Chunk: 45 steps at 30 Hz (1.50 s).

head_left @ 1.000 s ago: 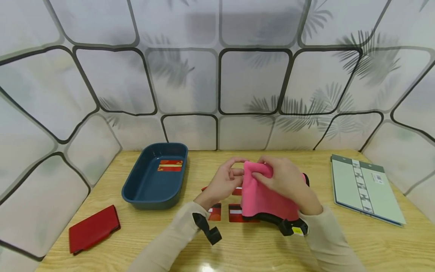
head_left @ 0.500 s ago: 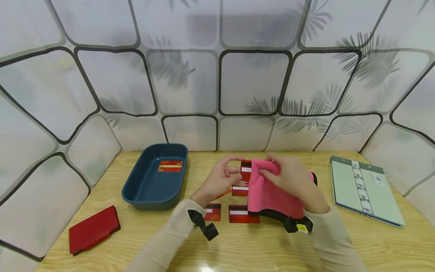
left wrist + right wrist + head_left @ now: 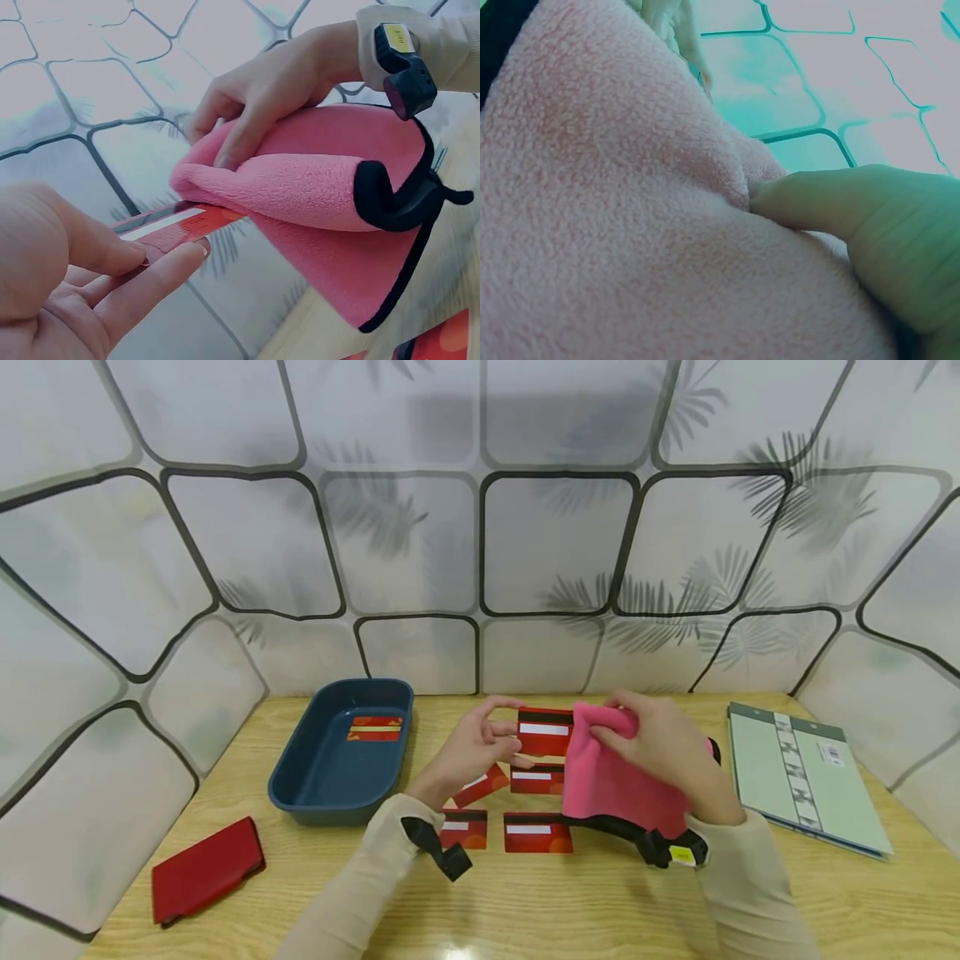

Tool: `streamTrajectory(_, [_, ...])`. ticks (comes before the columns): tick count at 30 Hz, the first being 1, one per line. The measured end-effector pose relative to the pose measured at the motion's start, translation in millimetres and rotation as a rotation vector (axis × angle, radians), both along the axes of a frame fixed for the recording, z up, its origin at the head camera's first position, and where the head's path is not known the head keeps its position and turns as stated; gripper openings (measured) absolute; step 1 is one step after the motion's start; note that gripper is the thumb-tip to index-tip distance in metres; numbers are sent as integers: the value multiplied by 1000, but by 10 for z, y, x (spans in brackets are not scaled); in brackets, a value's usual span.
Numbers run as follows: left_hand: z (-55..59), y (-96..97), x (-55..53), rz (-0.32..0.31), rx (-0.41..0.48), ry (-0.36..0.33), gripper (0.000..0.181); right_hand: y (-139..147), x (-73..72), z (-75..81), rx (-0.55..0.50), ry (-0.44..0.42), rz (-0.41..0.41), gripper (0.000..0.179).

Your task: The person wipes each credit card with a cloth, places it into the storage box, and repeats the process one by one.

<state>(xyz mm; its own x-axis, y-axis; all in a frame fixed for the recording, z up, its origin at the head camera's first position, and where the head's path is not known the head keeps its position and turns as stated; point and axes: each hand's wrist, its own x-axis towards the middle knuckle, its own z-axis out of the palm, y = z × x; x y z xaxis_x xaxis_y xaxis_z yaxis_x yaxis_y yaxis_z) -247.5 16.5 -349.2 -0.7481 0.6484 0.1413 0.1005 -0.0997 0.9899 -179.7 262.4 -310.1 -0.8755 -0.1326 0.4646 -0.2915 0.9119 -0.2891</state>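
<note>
My left hand (image 3: 471, 745) pinches a red card (image 3: 545, 732) by its left edge, raised above the table. The card has a black stripe and a white strip. A pink fleecy cloth (image 3: 615, 781) with black edging hangs from my right hand (image 3: 660, 739), which grips it near its upper left corner. In the left wrist view the cloth (image 3: 292, 180) is folded over and meets the far end of the card (image 3: 187, 225). The right thumb (image 3: 802, 199) presses into the cloth (image 3: 615, 195) in the right wrist view.
Several similar red cards (image 3: 537, 833) lie on the wooden table (image 3: 525, 902) below my hands. A dark blue tray (image 3: 337, 814) with a card (image 3: 375, 728) in it stands left. A red wallet-like case (image 3: 206, 870) lies front left, a pale green folder (image 3: 813, 777) right.
My right hand has moved right with the cloth, baring the card in my left hand. The left hand has shifted slightly left, and more of the cards on the table shows.
</note>
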Motion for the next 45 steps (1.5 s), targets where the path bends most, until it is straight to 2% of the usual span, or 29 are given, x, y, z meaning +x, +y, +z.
streamTrajectory(7, [-31, -35, -20, 46, 9, -24, 50, 66, 5, -3, 17, 29, -69, 21])
streamTrajectory(12, [-12, -24, -24, 134, 2, -42, 52, 101, 35, 60, 9, -5, -130, 23])
streamTrajectory(21, [-6, 2, -23, 208, 14, -38, 38, 101, 45, 51, 3, 31, -117, 21])
streamTrajectory(24, [6, -11, -33, 200, 32, -42, 40, 99, 53, 53, -12, 28, -105, 21])
streamTrajectory(27, [16, -31, -37, 179, 14, -25, 41, 101, 57, 55, -22, 31, -95, 20])
streamTrajectory(31, [9, -46, -34, 159, -22, 46, 40, 109, 60, 63, -27, 28, -77, 19])
streamTrajectory(33, [-1, -40, -32, 168, -31, 83, 37, 117, 62, 71, -24, 20, -64, 19])
streamTrajectory(35, [-17, -26, -32, 202, -32, 113, 32, 126, 66, 83, -18, 11, -48, 19])
streamTrajectory(39, [-53, 2, -27, 352, -52, 139, 21, 139, 73, 97, -13, -12, -14, 19])
streamTrajectory(42, [-76, 19, -22, 452, -78, 136, 20, 128, 80, 99, -13, -29, 14, 19])
streamTrajectory(45, [-94, 45, -16, 471, -96, 126, 21, 104, 84, 93, -10, -40, 49, 18])
